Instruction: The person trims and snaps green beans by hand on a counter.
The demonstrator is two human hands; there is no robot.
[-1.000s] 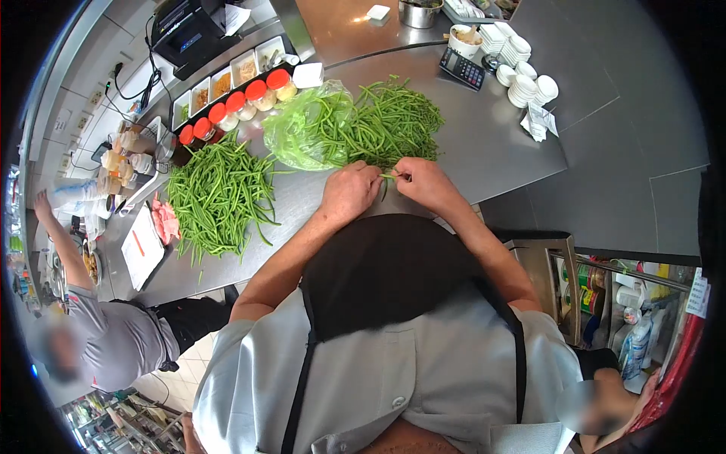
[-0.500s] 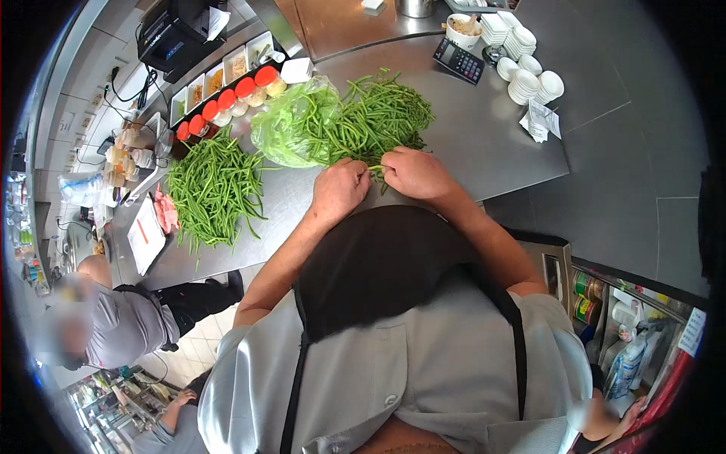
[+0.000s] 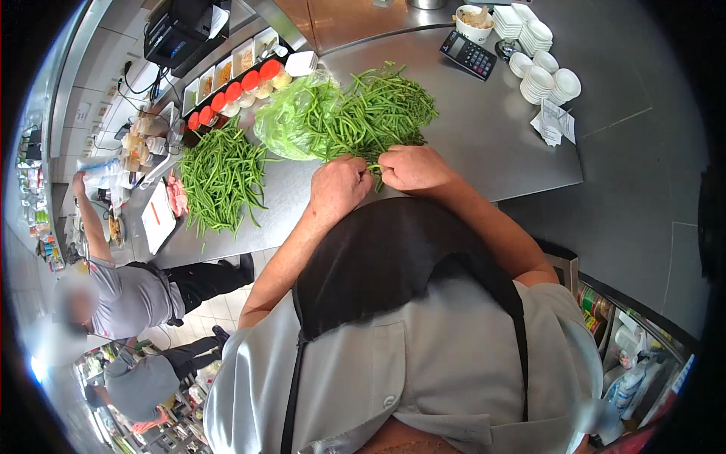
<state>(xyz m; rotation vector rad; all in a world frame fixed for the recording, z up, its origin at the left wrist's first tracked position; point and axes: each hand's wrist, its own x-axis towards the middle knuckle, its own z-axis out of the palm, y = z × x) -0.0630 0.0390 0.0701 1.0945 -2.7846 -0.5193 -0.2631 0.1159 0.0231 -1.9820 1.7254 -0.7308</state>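
My left hand (image 3: 340, 184) and my right hand (image 3: 414, 168) are close together at the near edge of the steel counter. Their fingers are closed on green beans (image 3: 373, 169) that show in the small gap between them. Just beyond my hands lies a big heap of long green beans (image 3: 393, 106). A clear green-tinted plastic bag (image 3: 283, 125) sits against the left side of that heap, partly under the beans. Farther left is a second pile of green beans (image 3: 221, 178), lying loose on the metal.
Red-lidded jars (image 3: 233, 92) and white tubs line the back left. A calculator (image 3: 467, 54), a bowl (image 3: 473, 24) and stacked white dishes (image 3: 538, 82) stand at the right. A clipboard with paper (image 3: 158, 218) lies far left. Near it a co-worker (image 3: 140, 295) reaches up.
The view has shifted slightly. My hands stay together, closed on beans. At the left, the co-worker's arm has risen toward the shelf, and another person behind has come further into view.
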